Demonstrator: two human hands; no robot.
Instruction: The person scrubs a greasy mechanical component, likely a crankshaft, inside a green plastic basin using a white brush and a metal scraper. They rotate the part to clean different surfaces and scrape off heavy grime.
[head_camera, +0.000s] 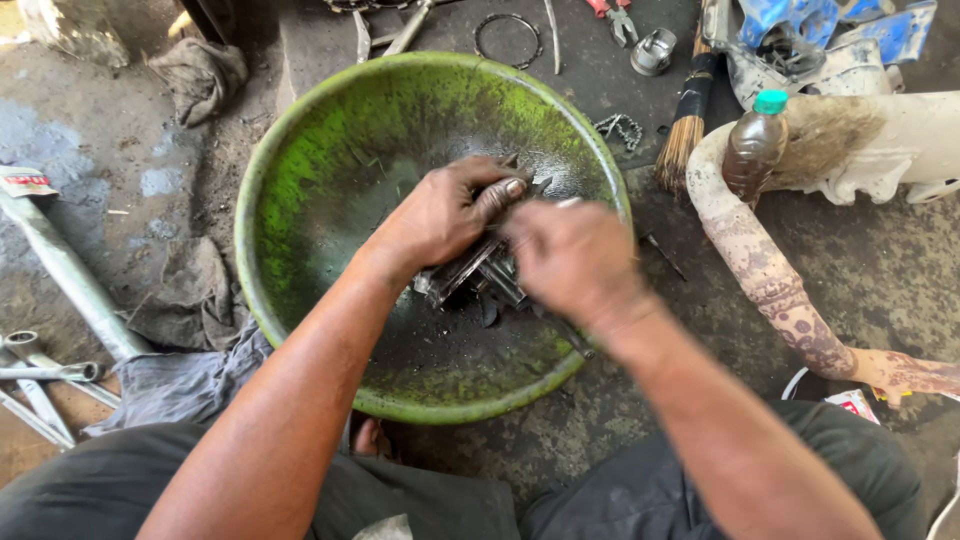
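Head view | we find the left hand (440, 215) and right hand (572, 258), fingers clamped on a greasy metal part (470, 272) over the green basin (300, 180) | we judge it rigid, heavy, slippery; grip its long edges | plastic bottle (755, 145) sits well apart.

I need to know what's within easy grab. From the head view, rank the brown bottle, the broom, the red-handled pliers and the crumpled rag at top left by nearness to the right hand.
1. broom, just up and right of the right hand
2. brown bottle, further right, by the pipe
3. red-handled pliers, top edge
4. crumpled rag, far top left
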